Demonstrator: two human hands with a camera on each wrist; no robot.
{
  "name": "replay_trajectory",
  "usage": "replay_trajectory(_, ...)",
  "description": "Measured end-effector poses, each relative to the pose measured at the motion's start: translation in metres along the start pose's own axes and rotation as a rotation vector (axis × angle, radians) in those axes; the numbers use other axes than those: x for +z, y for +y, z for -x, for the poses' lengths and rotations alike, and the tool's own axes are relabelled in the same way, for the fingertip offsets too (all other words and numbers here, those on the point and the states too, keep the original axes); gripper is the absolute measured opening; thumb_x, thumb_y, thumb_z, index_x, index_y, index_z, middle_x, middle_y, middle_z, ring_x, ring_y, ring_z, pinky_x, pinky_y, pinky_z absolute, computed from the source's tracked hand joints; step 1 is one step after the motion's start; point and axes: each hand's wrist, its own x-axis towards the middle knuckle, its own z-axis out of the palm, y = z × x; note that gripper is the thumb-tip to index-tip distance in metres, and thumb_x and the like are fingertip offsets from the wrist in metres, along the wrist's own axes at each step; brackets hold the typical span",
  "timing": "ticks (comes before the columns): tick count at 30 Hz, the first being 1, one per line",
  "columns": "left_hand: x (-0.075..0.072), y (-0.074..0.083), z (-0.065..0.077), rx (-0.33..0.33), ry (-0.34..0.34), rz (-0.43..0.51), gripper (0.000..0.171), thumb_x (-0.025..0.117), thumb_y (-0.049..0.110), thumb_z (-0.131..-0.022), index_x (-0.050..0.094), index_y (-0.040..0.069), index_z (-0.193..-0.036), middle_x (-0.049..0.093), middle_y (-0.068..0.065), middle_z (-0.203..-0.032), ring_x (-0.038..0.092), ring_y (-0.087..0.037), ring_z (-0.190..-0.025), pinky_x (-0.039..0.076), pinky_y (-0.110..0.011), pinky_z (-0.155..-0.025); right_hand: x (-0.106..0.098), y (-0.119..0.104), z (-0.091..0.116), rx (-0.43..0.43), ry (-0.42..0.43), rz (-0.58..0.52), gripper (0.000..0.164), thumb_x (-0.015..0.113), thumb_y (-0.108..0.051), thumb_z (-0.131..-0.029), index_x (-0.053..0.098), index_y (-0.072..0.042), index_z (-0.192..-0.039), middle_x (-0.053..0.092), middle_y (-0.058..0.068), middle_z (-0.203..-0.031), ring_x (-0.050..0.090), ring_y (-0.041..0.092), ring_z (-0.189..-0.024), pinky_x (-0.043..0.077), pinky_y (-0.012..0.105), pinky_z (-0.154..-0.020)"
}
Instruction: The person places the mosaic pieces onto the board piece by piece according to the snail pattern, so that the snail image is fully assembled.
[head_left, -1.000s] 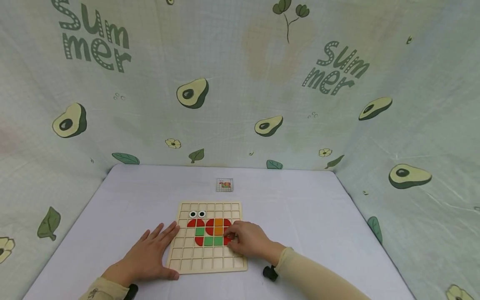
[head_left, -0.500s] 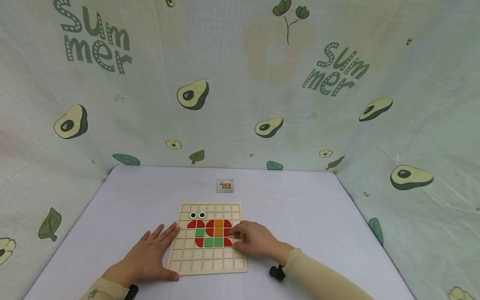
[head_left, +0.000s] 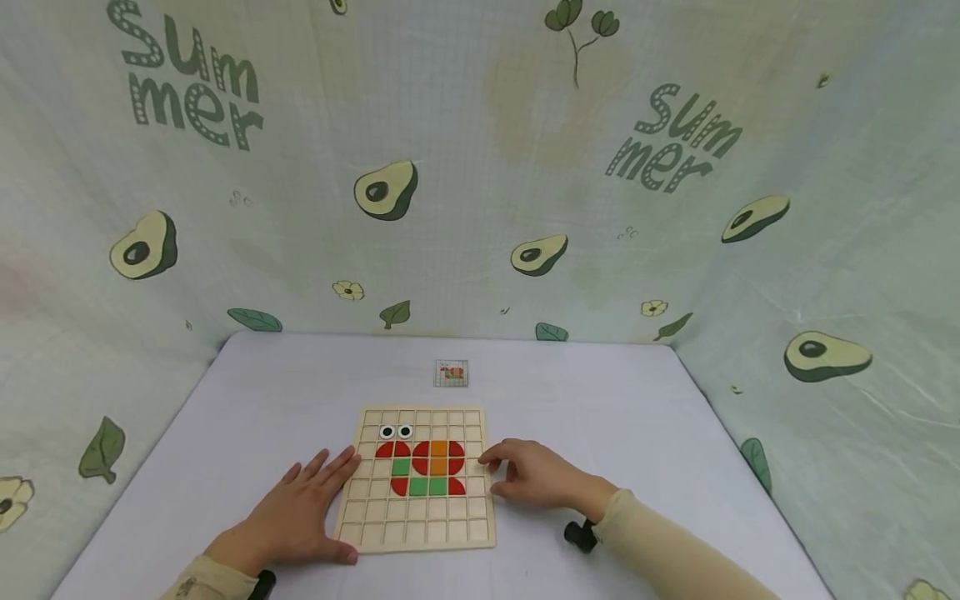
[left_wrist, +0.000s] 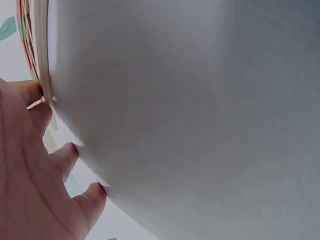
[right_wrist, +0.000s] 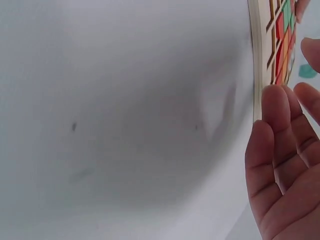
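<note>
A light wooden grid board (head_left: 416, 509) lies on the table with coloured tiles set in its squares. Two round eye pieces (head_left: 396, 432) sit above red rounded tiles (head_left: 393, 450). Orange tiles (head_left: 438, 458) stand between more red ones, and green square tiles (head_left: 428, 487) lie along the lower row. My left hand (head_left: 296, 508) rests with spread fingers, thumb and fingertips against the board's left edge. Just at the board's right edge hovers my right hand (head_left: 543, 477), fingers loosely bent; the right wrist view shows no piece in the fingers (right_wrist: 275, 107).
A small picture card (head_left: 451, 373) with a coloured pattern lies beyond the board on the white table (head_left: 600, 400). Printed cloth (head_left: 465, 167) hangs behind and along both sides of the table.
My right hand has drawn back to the right from the red tiles to the board's edge, uncovering the lower right red tile. The left hand stays in place.
</note>
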Motion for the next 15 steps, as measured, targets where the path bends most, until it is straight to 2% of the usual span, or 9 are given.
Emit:
replay_trajectory(4,-0.002,-0.002,-0.001,0.025,0.037,-0.027,0.130,0.058,0.095,-0.055,0.042,0.008,-0.152,0.035,-0.006,-0.159,0.030,-0.042,-0.143,0.028,-0.068,-0.106,-0.010,0.007,0.004,0.016,0.010,-0.001,0.037,0.075,-0.019,-0.089,0.066,-0.012,-0.124,0.064,-0.006,-0.104,0.056,0.003,-0.077,0.050,0.023,-0.071)
replay_trajectory(7,-0.002,-0.003,-0.001,0.032,0.039,-0.029,0.129,0.058,0.094,-0.056,0.042,0.009,-0.152,0.035,-0.006,-0.159,0.030,-0.042,-0.142,0.029,-0.068,-0.106,-0.019,0.011,0.006,0.032,0.012,0.015,0.037,0.074,-0.019,-0.090,0.066,-0.011,-0.125,0.064,-0.004,-0.107,0.057,0.005,-0.081,0.051,0.025,-0.073)
replay_trajectory(11,-0.007,-0.004,-0.002,0.042,0.043,0.004,0.122,0.057,0.091,-0.064,0.041,0.009,-0.152,0.035,-0.008,-0.159,0.032,-0.043,-0.142,0.030,-0.067,-0.106,-0.033,0.017,0.009,0.055,0.014,0.080,0.040,0.073,-0.024,-0.091,0.064,-0.011,-0.128,0.064,0.000,-0.118,0.061,0.012,-0.096,0.053,0.032,-0.081)
replay_trajectory(15,-0.017,-0.012,-0.005,0.075,0.112,0.003,0.111,0.056,0.084,-0.075,0.042,0.005,-0.151,0.037,-0.014,-0.156,0.035,-0.044,-0.139,0.034,-0.063,-0.106,-0.050,0.024,0.013,0.102,0.044,0.193,0.051,0.073,-0.034,-0.090,0.060,-0.014,-0.135,0.058,0.000,-0.134,0.057,0.020,-0.118,0.049,0.042,-0.096)
